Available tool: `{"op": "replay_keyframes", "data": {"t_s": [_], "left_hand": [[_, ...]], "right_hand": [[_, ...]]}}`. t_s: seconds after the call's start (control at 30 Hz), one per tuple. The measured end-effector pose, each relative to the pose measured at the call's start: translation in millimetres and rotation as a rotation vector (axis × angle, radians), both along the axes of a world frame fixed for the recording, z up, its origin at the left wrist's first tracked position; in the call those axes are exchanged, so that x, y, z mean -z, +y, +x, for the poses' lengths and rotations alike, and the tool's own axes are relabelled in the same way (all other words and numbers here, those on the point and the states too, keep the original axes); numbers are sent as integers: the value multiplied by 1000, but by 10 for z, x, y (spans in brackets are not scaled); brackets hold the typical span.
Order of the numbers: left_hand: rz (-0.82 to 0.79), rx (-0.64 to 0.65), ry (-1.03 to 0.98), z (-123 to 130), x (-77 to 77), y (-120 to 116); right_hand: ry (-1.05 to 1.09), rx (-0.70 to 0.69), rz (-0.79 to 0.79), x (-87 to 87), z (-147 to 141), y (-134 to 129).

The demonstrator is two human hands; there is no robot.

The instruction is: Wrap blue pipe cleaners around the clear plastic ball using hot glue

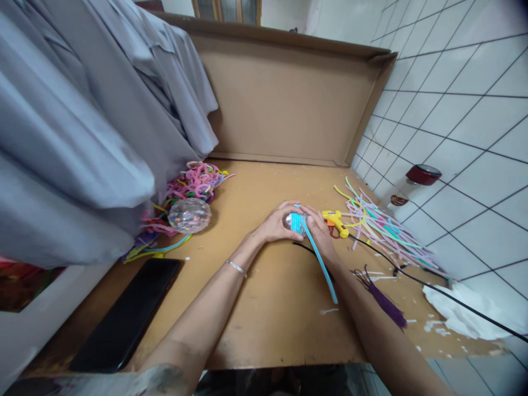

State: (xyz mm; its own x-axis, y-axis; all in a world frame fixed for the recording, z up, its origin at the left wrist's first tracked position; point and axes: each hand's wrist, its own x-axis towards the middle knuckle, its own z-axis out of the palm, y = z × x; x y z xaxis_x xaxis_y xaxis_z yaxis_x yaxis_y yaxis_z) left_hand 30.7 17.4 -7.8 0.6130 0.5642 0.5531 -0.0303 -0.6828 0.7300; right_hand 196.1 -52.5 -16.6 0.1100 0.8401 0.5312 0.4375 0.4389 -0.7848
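Between my two hands, over the middle of the table, is a small clear, shiny round piece with blue pipe cleaner wrapped round it in side-by-side strands. A loose blue end hangs down toward me, along my right forearm. My left hand curves round the left side of the piece, fingers over its top and thumb below. On its right side my right hand is closed, with its fingertips by the blue strands. A yellow glue gun lies just beyond my right hand, partly hidden by it.
Pipe cleaners lie spread along the tiled wall, near a red-lidded jar. A purple tassel, a black cord and white tissue are at right. At left are a phone, a clear ball and tangled pipe cleaners.
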Motion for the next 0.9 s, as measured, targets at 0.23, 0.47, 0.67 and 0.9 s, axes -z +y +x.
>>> {"op": "replay_keyframes", "data": {"t_s": [0.23,0.47,0.67,0.9], "left_hand": [[100,-75,97,-25,11,-7],[79,-151,23,-3,42,-53],[-362,-11,-33,-4,-14,-72],[-506,29,-45,-14,57,-16]], "right_hand": [[60,31,-28,68,13,28],[160,15,-80,122,-5,38],[180,112,-49,83,-1,1],[40,165,-23,126,-30,4]]}}
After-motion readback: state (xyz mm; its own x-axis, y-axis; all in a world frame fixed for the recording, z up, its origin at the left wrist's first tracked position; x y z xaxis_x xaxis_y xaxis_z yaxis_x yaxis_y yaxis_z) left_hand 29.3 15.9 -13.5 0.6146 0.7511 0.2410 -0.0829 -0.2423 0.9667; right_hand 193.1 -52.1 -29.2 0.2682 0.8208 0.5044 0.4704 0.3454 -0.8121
